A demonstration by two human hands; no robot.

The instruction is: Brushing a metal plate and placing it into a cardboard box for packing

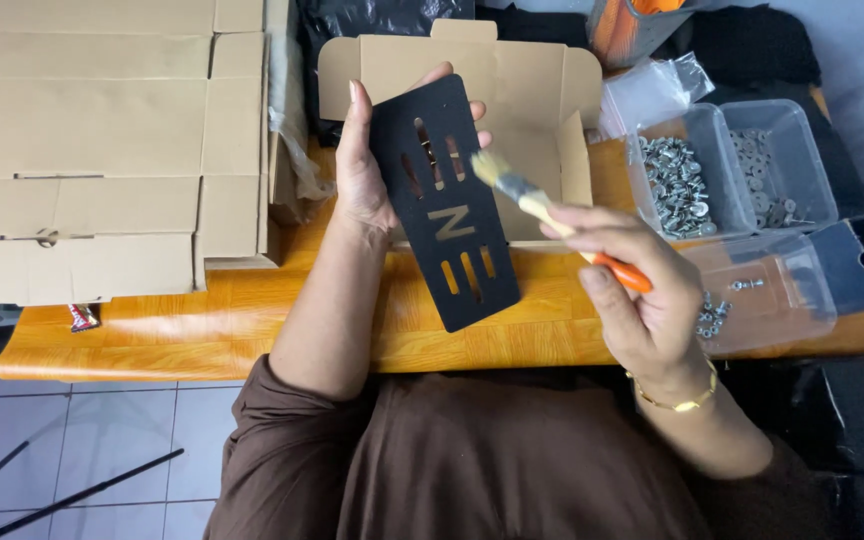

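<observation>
Brushing is being done best, by the look of it, with light strokes along the slots, so that dust is being swept out of the cut-outs rather than pushed into them, while the plate is being kept steady at its upper end.

In the head view, the black cut-out plate (444, 200) is being gripped by the left hand (367, 165), thumb on one edge and fingers curled round behind the other, and tilted toward the wearer. The paintbrush (542, 210) is being pinched shut in the right hand (637, 290) by its orange handle, bristles touching the plate's right edge. An open cardboard box (542, 90) is lying just behind both hands, and clear tubs of metal fasteners (677, 185) are standing beyond the right hand.
</observation>
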